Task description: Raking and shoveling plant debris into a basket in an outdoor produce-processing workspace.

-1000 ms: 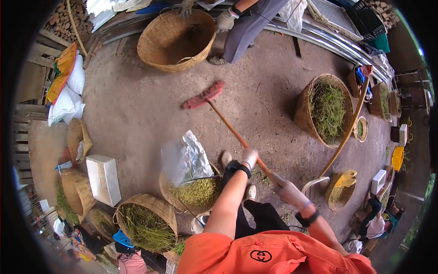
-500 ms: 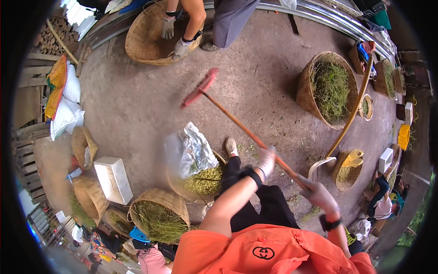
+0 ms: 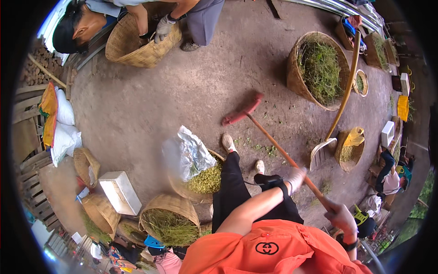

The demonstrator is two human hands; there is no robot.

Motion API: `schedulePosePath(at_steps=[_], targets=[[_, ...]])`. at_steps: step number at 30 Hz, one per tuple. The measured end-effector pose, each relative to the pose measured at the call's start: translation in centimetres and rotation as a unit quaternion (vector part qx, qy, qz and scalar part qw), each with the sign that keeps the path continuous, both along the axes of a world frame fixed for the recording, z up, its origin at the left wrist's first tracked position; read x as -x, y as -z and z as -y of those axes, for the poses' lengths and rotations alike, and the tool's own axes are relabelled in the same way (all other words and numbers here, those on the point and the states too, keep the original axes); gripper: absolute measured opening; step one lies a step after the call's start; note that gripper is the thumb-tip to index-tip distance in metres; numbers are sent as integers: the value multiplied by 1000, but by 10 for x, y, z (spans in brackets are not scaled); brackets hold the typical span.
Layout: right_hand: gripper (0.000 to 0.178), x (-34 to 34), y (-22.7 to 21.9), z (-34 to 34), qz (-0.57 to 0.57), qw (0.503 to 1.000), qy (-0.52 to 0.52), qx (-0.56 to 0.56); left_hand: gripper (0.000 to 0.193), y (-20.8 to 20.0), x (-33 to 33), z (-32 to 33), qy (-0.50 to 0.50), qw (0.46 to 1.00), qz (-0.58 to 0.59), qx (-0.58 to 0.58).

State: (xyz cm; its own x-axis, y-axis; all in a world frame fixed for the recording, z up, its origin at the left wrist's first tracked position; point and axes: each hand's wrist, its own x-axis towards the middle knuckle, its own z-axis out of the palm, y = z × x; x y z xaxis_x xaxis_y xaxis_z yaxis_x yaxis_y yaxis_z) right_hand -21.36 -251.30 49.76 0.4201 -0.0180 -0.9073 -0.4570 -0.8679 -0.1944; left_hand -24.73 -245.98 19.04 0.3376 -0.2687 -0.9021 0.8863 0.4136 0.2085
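I have both hands on a broom [image 3: 282,151] with an orange stick. My left hand [image 3: 296,179] is part way along the stick, with its fingers wrapped around it. My right hand [image 3: 343,218] is near the stick's end, its fingers wrapped tight around it too. The broom's red head [image 3: 242,112] is out in front, just past my left shoe [image 3: 228,142], but I can't tell how hard it sits on the floor [image 3: 137,100]. Green bits [image 3: 258,147] lie on the floor near the stick. By my left leg I see a basket [image 3: 191,196] of small round green things, with a shiny silver sheet [image 3: 194,157] over part of it. To the right, a fork [image 3: 347,93] with a long wooden handle is beside a tall basket [image 3: 295,82] of green stems. Far ahead on the left, another person [image 3: 205,18] bends over a big basket [image 3: 153,55]
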Motion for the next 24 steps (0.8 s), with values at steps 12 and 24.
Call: schedulePosePath(at_steps=[12,24], targets=[[55,-55,177,-74,72,939,296,-160,21,119,-171,-104,94,940,193,-267],[61,90,-7,6,-27,952,298,64,25,-21,54,39,357,932,-6,68]])
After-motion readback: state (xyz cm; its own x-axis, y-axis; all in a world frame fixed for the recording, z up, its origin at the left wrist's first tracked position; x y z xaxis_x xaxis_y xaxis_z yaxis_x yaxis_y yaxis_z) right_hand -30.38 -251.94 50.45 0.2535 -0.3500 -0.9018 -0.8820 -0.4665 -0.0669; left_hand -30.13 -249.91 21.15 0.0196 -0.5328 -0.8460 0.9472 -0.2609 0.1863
